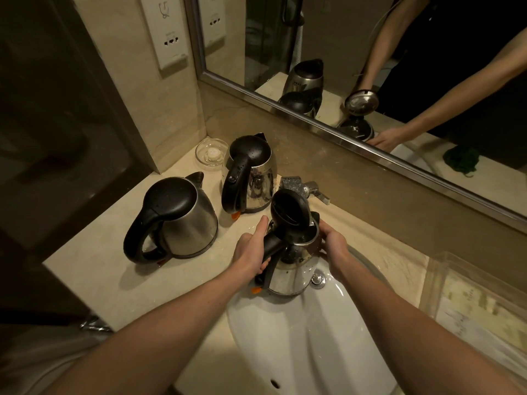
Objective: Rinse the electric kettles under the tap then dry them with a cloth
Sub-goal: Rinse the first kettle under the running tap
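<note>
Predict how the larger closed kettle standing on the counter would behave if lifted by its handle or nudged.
The kettle would probably stay rigid, since its body looks like steel. Its handle may be slippery: droplets dot it and the lid. A nudge seems unlikely to tip it, because its wide base sits flat on the counter.

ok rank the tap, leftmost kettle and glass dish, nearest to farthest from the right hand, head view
From the right hand:
1. tap, just behind it
2. leftmost kettle, across on the counter
3. glass dish, back left corner
</note>
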A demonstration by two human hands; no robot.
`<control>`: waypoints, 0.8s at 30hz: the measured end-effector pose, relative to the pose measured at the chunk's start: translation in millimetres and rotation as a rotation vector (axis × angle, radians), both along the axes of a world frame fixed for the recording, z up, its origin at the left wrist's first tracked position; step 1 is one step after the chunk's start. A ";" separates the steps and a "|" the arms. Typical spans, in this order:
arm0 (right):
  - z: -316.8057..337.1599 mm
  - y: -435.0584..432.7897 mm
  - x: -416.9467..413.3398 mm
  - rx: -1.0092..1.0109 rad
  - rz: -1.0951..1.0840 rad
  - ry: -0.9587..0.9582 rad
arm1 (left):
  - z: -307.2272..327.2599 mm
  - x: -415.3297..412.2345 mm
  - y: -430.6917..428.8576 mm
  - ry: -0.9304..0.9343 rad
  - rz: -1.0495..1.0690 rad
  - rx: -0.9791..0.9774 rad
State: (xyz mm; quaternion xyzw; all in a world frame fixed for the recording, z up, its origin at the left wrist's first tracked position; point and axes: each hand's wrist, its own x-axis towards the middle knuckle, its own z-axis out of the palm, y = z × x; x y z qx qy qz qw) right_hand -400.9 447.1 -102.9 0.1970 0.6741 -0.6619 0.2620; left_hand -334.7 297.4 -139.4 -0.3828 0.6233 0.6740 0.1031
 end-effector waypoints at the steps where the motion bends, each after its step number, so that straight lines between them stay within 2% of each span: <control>1: -0.3 -0.1 0.0 0.001 0.001 -0.002 | 0.0 0.0 0.0 0.002 -0.005 -0.001; 24: -8.3 -1.5 -8.2 0.043 0.001 -0.006 | 3.4 -3.2 -1.6 0.000 -0.011 -0.001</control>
